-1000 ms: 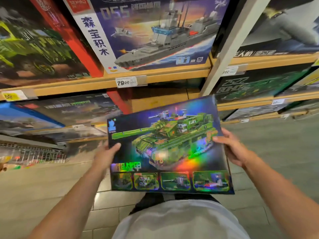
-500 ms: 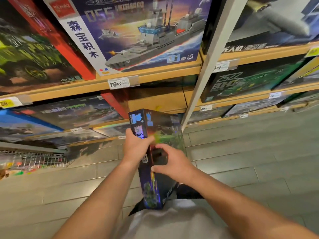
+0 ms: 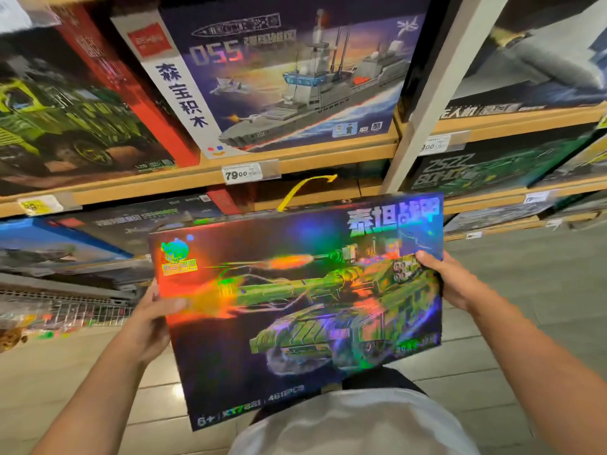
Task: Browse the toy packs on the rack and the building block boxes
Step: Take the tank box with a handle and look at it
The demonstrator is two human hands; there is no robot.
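I hold a flat holographic tank building block box (image 3: pixel 302 310) face up in front of me, a yellow carry handle at its top edge. My left hand (image 3: pixel 151 320) grips its left edge, thumb on the front. My right hand (image 3: pixel 450 280) grips its right edge, thumb over the picture. Above it on the wooden rack (image 3: pixel 328 157) stands a large 055 warship box (image 3: pixel 289 77). A green truck box (image 3: pixel 65 119) is at the left, and a dark 2S22 box (image 3: pixel 486 165) sits lower right.
A white rack upright (image 3: pixel 433 80) splits the shelves. A price tag reading 79.00 (image 3: pixel 243 174) hangs on the shelf edge. Lower shelves hold more flat boxes (image 3: pixel 59 244). A wire basket rack (image 3: pixel 75 310) sits low left. Tiled floor (image 3: pixel 525 290) spreads right.
The tank box was flipped over: first its back with small pictures faced me, then it stood edge-on between both hands, now its front with large title faces me.
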